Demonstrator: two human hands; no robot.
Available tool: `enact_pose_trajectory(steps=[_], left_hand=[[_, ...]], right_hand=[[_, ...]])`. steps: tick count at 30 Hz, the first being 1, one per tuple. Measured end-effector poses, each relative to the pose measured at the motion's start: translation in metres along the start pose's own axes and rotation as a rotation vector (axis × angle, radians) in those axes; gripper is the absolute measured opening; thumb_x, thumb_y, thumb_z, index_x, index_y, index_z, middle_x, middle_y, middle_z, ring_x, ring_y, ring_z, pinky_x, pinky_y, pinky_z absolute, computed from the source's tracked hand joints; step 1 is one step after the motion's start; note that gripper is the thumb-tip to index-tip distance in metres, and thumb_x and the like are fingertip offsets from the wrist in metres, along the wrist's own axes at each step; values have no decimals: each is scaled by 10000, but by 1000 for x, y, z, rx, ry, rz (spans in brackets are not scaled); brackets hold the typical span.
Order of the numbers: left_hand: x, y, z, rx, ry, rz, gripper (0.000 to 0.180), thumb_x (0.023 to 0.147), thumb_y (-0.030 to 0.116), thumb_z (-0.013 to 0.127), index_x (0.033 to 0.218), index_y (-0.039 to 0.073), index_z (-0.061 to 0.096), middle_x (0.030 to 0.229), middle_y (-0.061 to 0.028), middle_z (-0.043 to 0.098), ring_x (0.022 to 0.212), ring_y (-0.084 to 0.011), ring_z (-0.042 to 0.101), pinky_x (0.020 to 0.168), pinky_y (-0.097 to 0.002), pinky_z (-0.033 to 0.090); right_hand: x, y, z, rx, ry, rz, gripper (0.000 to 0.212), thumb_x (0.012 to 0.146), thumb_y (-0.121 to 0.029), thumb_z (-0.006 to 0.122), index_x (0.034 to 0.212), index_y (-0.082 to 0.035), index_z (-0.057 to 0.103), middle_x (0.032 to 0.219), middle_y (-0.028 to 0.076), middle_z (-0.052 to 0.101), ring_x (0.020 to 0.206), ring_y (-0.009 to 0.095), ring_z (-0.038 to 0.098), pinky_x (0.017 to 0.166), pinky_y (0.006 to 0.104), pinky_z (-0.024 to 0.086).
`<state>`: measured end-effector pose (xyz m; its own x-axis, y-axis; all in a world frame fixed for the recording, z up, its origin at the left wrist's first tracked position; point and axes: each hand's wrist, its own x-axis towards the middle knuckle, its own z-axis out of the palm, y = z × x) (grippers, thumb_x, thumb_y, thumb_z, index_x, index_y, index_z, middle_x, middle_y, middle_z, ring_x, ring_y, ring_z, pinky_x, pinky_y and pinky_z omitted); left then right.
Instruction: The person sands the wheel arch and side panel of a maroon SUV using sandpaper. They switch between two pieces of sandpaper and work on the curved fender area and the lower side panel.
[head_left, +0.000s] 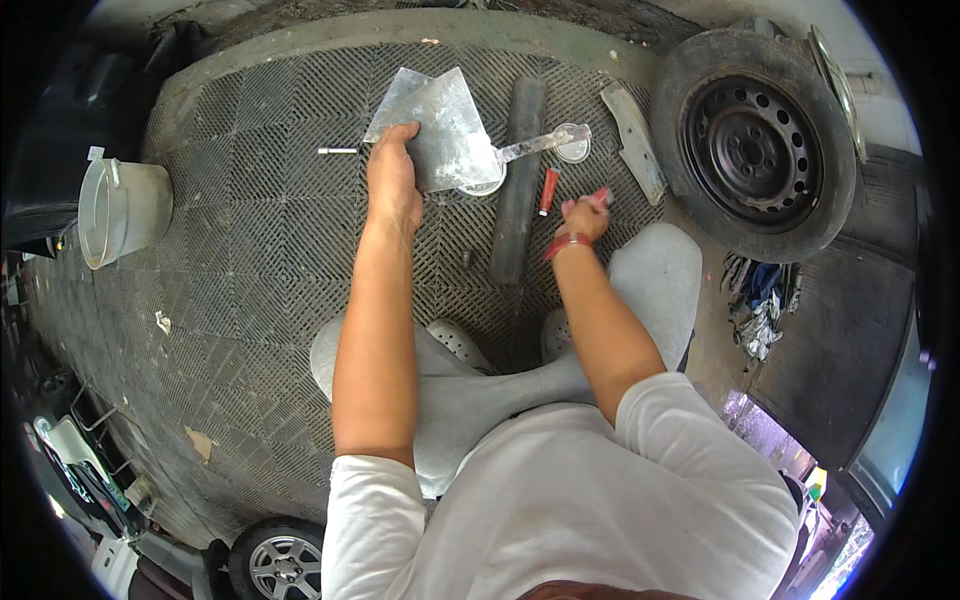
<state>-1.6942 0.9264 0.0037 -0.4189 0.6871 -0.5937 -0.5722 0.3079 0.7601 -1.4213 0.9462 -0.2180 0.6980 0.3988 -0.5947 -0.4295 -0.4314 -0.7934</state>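
My left hand [393, 180] grips a flat, smeared metal plate [445, 130] by its left edge, thumb on top. A second metal sheet [400, 92] shows behind it at the upper left. A narrow metal strip [545, 143] reaches right from the plate's corner; whether the two are joined I cannot tell. My right hand [584, 222], slightly blurred, is closed on a small red tube [600, 197]. Left of it a red tube with a white end [548, 190] lies beside a dark cylinder [518, 190]. Below the plate a round tin [484, 184] is partly hidden.
Another round lid [573, 150] lies beyond the cylinder, near a long grey piece [634, 142]. A car wheel [755, 145] leans at the right. A white bucket [140, 205] stands left on the ribbed mat [255, 200]. A metal rod [338, 151] lies left of my hand.
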Motion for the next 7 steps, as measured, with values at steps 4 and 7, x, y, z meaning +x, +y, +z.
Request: enact_pose_trajectory(steps=[4, 7], left_hand=[[2, 5, 0, -29, -42, -30, 458, 1029, 242, 554, 1397, -31, 560, 1344, -165, 625, 1225, -311, 627, 1079, -467, 495], [16, -1, -5, -59, -87, -9, 535, 1025, 255, 563, 1488, -7, 509, 1412, -180, 592, 1253, -318, 623, 1108, -479, 484]], right_hand=[[-57, -106, 20, 306, -376, -200, 668, 939, 110, 573, 1529, -35, 295, 1133, 101, 577, 892, 213, 617, 919, 453, 615], [-37, -151, 7, 229, -939, -217, 829, 951, 47, 589, 1677, -61, 204, 1184, 117, 545, 908, 237, 619, 958, 457, 593]])
